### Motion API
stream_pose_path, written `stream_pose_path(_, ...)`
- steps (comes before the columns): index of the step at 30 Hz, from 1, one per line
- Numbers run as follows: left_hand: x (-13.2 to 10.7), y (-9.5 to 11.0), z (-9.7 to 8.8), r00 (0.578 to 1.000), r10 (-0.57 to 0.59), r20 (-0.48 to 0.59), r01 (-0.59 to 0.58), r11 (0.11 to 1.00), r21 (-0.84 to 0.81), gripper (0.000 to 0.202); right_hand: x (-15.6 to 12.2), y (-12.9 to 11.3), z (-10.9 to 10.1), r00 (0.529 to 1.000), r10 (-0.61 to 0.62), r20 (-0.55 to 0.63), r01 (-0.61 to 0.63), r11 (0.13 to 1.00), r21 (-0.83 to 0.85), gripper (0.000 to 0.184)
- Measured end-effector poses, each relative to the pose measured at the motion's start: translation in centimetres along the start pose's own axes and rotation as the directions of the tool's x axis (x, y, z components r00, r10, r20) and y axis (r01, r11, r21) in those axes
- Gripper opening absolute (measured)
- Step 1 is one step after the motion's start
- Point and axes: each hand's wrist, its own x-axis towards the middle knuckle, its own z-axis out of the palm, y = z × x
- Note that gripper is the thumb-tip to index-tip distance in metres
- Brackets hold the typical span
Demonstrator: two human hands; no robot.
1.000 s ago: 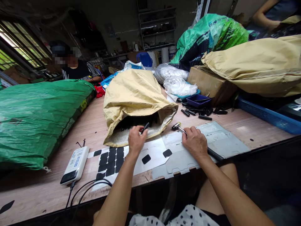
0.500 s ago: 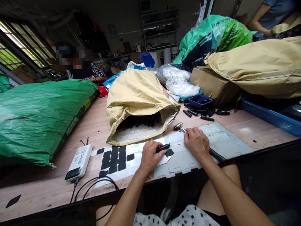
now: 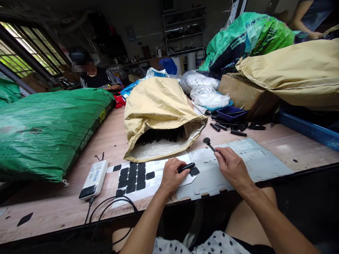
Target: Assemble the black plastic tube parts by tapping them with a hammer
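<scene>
My left hand (image 3: pixel 172 173) pinches a short black cylindrical piece (image 3: pixel 187 167) just above the work surface. Under its right end lies a black rounded square (image 3: pixel 195 171), partly covered. A small hammer (image 3: pixel 210 144) is in my closed right hand (image 3: pixel 233 168). Its dark round head points away from me and to the left, off to the right of the black piece. Both hands are over a grey board (image 3: pixel 251 155) and a white sheet (image 3: pixel 156 165). Several black rounded squares (image 3: pixel 131 178) lie in rows on the sheet, left of my left hand.
A tan sack (image 3: pixel 159 102) opens toward me, with dark pieces inside. Loose black cylinders (image 3: pixel 238 133) lie near a purple tray (image 3: pixel 231 114). A white power bank (image 3: pixel 94 180) with a cable and a green sack (image 3: pixel 53 130) occupy the left. Two other people are beyond the table.
My right hand has raised and turned the hammer; its dark face now shows instead of the yellowish end. My left hand still holds the black piece. The whole view has shifted slightly.
</scene>
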Motion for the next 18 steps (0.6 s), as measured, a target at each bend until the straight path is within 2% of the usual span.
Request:
stream_pose_path(3, 0.0, 0.0, 0.0, 1.0, 0.001, -0.011, -0.001, 1.0, -0.02, 0.01, -1.8, -1.2, -0.6, 0.992, -0.088, 0.091, 0.07, 0.98, 0.187, 0.027)
stream_pose_path(7, 0.0, 0.0, 0.0, 1.0, 0.008, -0.017, -0.009, 1.0, -0.026, 0.01, -3.7, -2.4, -0.8, 0.98, -0.151, 0.132, 0.117, 0.966, 0.232, 0.031)
stream_pose_path(10, -0.1, 0.0, 0.1, 1.0, 0.016, -0.022, -0.016, 1.0, -0.014, 0.01, -4.5, -2.9, -0.6, 0.976, -0.183, 0.12, 0.152, 0.961, 0.233, 0.035)
stream_pose_path(15, -0.1, -0.1, 0.1, 1.0, 0.019, -0.019, -0.019, 1.0, 0.005, 0.011, -4.9, -3.1, -0.1, 0.965, -0.191, 0.182, 0.172, 0.978, 0.115, 0.036)
stream_pose_path(18, -0.1, 0.0, 0.1, 1.0, 0.014, -0.013, -0.014, 1.0, 0.007, 0.012, -4.9, -3.5, -0.1, 0.966, -0.193, 0.175, 0.177, 0.979, 0.101, 0.036)
